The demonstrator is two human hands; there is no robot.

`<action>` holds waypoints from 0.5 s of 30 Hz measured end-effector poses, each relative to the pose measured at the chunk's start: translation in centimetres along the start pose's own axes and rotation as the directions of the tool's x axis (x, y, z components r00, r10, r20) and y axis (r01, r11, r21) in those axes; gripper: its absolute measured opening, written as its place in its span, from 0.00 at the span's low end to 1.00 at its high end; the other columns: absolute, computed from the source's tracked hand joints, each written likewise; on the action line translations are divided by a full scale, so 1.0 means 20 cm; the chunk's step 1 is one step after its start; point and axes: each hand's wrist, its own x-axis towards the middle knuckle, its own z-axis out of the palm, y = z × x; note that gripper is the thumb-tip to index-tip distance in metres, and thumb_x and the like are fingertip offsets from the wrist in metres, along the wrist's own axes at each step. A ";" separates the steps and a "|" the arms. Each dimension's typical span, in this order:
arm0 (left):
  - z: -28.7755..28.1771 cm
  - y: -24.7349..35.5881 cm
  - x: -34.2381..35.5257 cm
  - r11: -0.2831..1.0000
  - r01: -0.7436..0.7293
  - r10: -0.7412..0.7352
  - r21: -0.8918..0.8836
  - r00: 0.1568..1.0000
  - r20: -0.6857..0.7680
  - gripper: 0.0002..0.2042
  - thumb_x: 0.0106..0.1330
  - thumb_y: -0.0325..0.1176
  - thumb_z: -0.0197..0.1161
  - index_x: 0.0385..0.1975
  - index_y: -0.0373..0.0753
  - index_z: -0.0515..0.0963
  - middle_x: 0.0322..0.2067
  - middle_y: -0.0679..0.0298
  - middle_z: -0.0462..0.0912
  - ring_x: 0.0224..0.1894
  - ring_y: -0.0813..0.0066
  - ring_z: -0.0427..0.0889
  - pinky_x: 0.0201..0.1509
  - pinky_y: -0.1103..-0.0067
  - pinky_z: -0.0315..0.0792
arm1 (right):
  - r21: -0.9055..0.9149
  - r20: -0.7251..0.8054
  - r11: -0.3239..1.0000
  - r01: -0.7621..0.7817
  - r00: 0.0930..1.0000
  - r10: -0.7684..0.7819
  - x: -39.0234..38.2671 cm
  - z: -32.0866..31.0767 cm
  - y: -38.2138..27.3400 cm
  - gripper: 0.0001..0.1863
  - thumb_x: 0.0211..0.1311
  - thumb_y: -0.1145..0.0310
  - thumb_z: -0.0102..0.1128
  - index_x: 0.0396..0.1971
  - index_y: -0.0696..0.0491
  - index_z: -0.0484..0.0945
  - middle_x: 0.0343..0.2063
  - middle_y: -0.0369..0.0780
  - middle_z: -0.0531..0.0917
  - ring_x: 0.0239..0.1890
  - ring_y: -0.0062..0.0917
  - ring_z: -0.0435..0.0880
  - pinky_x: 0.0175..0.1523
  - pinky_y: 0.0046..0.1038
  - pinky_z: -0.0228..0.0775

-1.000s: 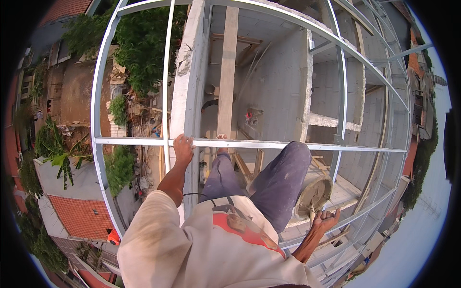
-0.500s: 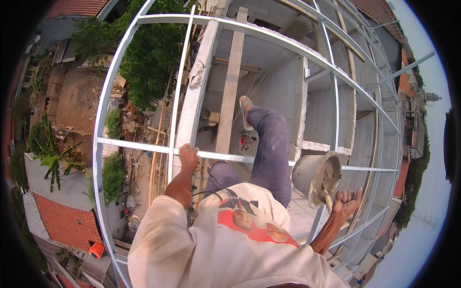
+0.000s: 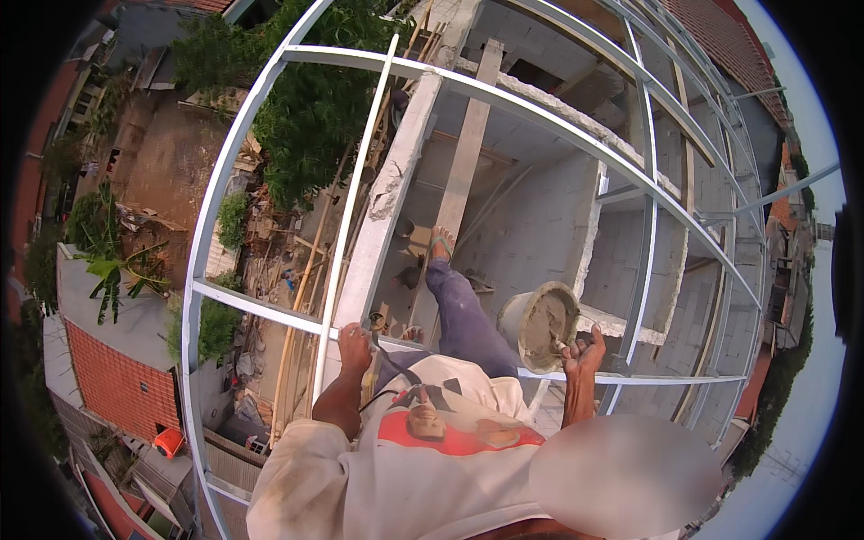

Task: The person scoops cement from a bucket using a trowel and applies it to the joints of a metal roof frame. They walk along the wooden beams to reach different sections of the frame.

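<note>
My left hand [image 3: 354, 342] is closed around a silver metal bar [image 3: 261, 306] where it crosses a white upright strip and the top of a block wall. In my right hand [image 3: 583, 351] hangs a grey bucket [image 3: 513, 328], tilted so that its opening shows. Wet grey mortar [image 3: 545, 326] fills much of it, and a light-coloured handle end shows at the rim near my fingers. The bucket's wire handle is hardly visible now. My sandalled foot [image 3: 441, 243] rests on a wooden plank [image 3: 468, 144] spanning the space below.
Metal roof framing [image 3: 504, 97] curves around me, with open gaps down to rooms walled in pale blocks [image 3: 540, 207]. A rough wall top [image 3: 387, 193] runs ahead on the left. Beyond it are trees [image 3: 310, 135], bamboo poles and rubble far below.
The bucket in my right hand has moved left, closer to my leg. My foot has shifted onto the plank. My left hand keeps its hold on the bar while the view has tilted.
</note>
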 end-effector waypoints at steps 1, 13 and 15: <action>0.01 0.00 -0.02 1.000 -0.011 0.011 0.020 1.000 0.013 0.15 0.51 0.27 0.74 0.41 0.41 0.88 0.53 0.59 0.81 0.66 0.54 0.69 0.74 0.48 0.58 | -0.023 0.021 1.000 -0.017 1.000 0.017 0.06 0.05 0.03 0.21 0.64 0.52 0.68 0.29 0.44 0.64 0.22 0.31 0.62 0.16 0.19 0.56 0.21 0.27 0.44; -0.02 0.02 0.06 0.988 0.009 -0.035 0.156 0.986 0.164 0.22 0.47 0.29 0.79 0.47 0.43 0.86 0.49 0.59 0.84 0.63 0.52 0.71 0.71 0.57 0.61 | -0.133 0.205 0.979 -0.152 0.963 0.177 0.60 0.76 0.14 0.26 0.67 0.48 0.67 0.20 0.40 0.60 0.14 0.27 0.54 0.14 0.18 0.48 0.23 0.27 0.44; -0.06 0.06 0.08 0.987 0.058 -0.084 0.151 0.982 0.170 0.23 0.46 0.29 0.80 0.47 0.42 0.86 0.49 0.57 0.85 0.63 0.50 0.71 0.70 0.59 0.62 | -0.137 0.184 0.978 -0.155 0.966 0.179 0.63 0.87 0.16 0.30 0.66 0.48 0.68 0.17 0.40 0.56 0.12 0.27 0.50 0.11 0.19 0.45 0.21 0.27 0.41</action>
